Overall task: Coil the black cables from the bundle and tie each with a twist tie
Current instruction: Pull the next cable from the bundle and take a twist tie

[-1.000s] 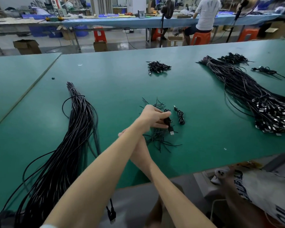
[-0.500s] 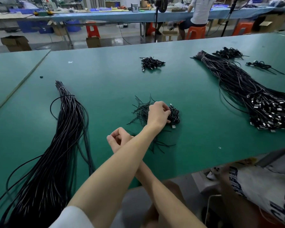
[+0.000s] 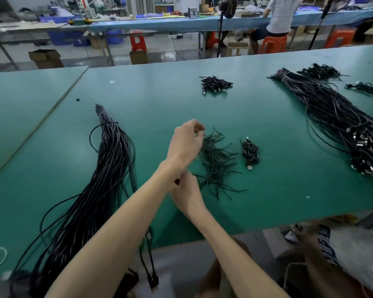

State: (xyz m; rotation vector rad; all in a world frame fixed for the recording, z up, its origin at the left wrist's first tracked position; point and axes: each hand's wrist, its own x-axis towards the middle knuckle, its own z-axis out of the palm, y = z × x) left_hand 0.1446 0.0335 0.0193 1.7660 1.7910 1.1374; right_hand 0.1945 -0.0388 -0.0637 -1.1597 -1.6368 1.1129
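Observation:
My arms are crossed over the green table (image 3: 267,117). My left hand (image 3: 186,143) hovers at the left edge of a loose pile of black twist ties (image 3: 218,166), its fingers loosely curled, and I see nothing in them. My right hand (image 3: 186,197) lies under my left wrist with its fingers curled and partly hidden. A coiled, tied black cable (image 3: 250,152) with a USB plug lies free to the right of the ties. The long bundle of black cables (image 3: 99,181) stretches along the table on my left.
A second large cable bundle (image 3: 342,123) lies at the right, with small cable heaps behind it. A heap of coiled cables (image 3: 214,83) sits at the far middle. A person sits at the blue bench behind. A printed bag (image 3: 353,254) lies below the table edge.
My left hand let go of the coiled cable, which now lies on the table, and drew back left to the tie pile. My right hand moved right, under my left wrist.

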